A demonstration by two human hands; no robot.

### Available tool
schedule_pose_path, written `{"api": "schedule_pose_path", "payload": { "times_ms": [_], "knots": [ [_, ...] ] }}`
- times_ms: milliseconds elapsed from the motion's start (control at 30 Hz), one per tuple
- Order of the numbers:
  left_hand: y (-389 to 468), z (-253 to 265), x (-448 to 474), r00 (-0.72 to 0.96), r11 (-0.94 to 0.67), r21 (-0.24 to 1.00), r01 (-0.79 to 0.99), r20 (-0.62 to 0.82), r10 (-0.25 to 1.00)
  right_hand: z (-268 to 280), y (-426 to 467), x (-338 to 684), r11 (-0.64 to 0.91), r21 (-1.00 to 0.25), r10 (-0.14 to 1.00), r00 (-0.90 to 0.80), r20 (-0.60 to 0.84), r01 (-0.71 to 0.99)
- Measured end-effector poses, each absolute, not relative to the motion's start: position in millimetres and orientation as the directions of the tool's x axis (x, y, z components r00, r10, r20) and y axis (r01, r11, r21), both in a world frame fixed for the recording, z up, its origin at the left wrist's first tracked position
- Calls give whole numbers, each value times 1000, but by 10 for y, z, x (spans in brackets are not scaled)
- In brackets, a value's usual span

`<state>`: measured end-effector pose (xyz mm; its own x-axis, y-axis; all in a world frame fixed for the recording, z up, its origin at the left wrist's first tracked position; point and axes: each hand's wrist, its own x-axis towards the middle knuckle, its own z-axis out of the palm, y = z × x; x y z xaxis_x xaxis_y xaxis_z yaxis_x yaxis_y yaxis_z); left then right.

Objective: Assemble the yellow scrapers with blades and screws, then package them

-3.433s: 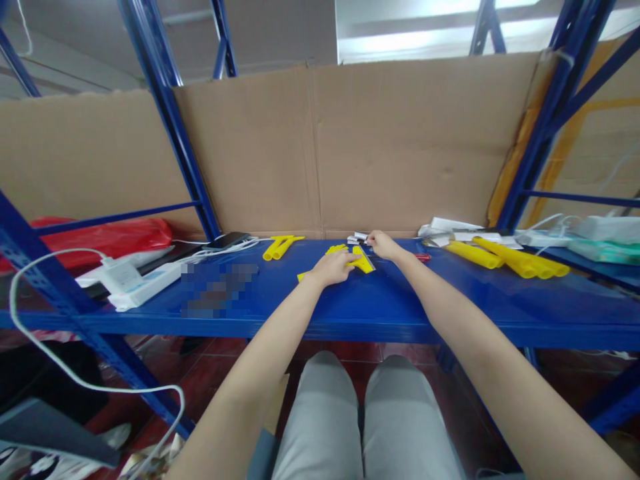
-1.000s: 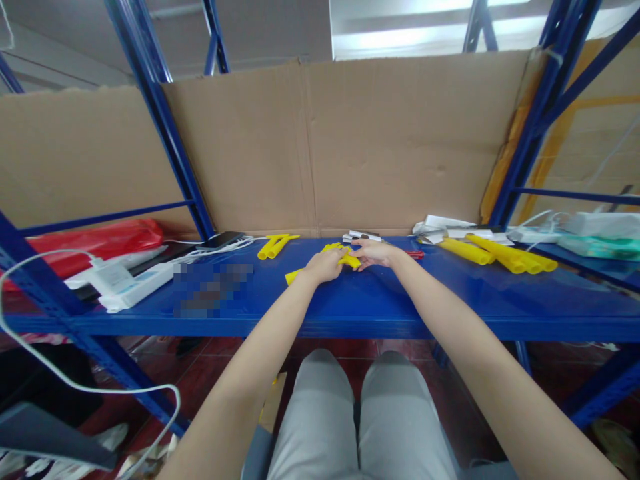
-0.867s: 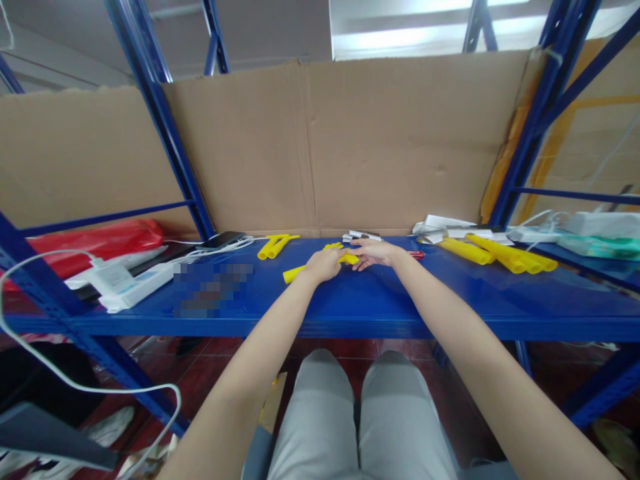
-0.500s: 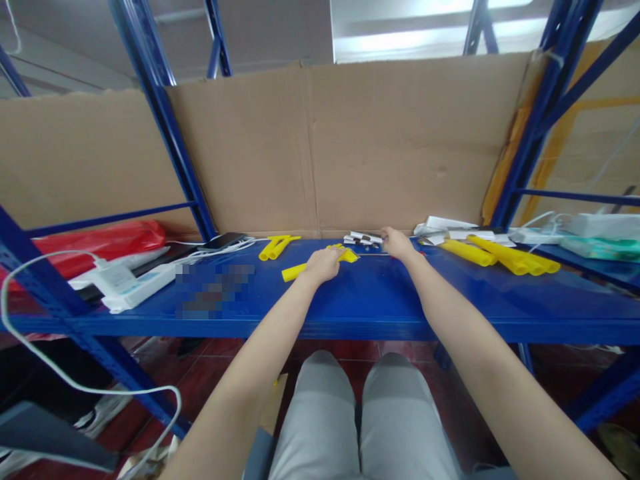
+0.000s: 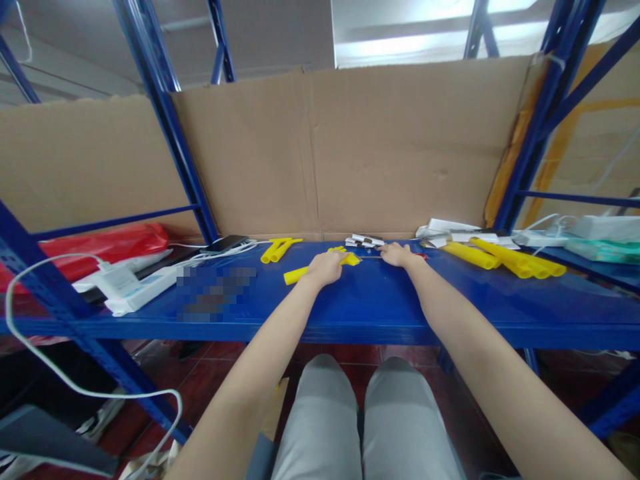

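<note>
My left hand [image 5: 325,268] is closed around a yellow tube-like piece [image 5: 296,275], which lies on the blue shelf and sticks out on both sides of the fist. To its right, my right hand [image 5: 397,254] rests low over the shelf with its fingers drawn together; what they hold, if anything, is hidden. A thin metal rod [image 5: 369,257] runs from near the yellow piece toward that hand, and a small red part [image 5: 423,256] shows beside the wrist. Just beyond the fingertips are silver and dark metal pieces [image 5: 364,240] and small loose bits [image 5: 371,251].
Two yellow pieces [image 5: 280,249] lie left of my hands, and several yellow tubes [image 5: 515,259] lie at the right near white papers [image 5: 450,229]. A white power strip [image 5: 145,288] with cables sits at the left. Cardboard [image 5: 400,147] walls the back; blue posts [image 5: 530,133] frame the shelf.
My right hand has come down and nearer, from beside the silver pieces to over the rod. My left hand keeps its hold on the yellow piece. The view has shifted slightly.
</note>
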<state>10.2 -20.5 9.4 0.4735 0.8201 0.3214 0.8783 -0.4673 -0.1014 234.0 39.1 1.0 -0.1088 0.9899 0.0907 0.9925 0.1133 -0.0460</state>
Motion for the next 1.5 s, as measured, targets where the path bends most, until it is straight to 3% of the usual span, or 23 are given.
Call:
{"api": "schedule_pose_path", "payload": {
  "times_ms": [433, 1033, 1233, 1500],
  "knots": [
    [-201, 98, 109, 480, -473, -101, 875, 304, 823, 54, 352, 2240, 148, 47, 984, -152, 97, 988],
    [-172, 75, 94, 480, -477, -94, 874, 314, 819, 77, 331, 2292, 117, -73, 989, -110, 97, 990],
    [-203, 99, 105, 469, -468, -80, 880, 298, 831, 70, 353, 2326, 113, -129, 973, -84, 213, 985],
    [-221, 114, 105, 468, -465, -85, 881, 303, 830, 22, 404, 2263, 140, -111, 981, -123, 149, 984]
  ]
}}
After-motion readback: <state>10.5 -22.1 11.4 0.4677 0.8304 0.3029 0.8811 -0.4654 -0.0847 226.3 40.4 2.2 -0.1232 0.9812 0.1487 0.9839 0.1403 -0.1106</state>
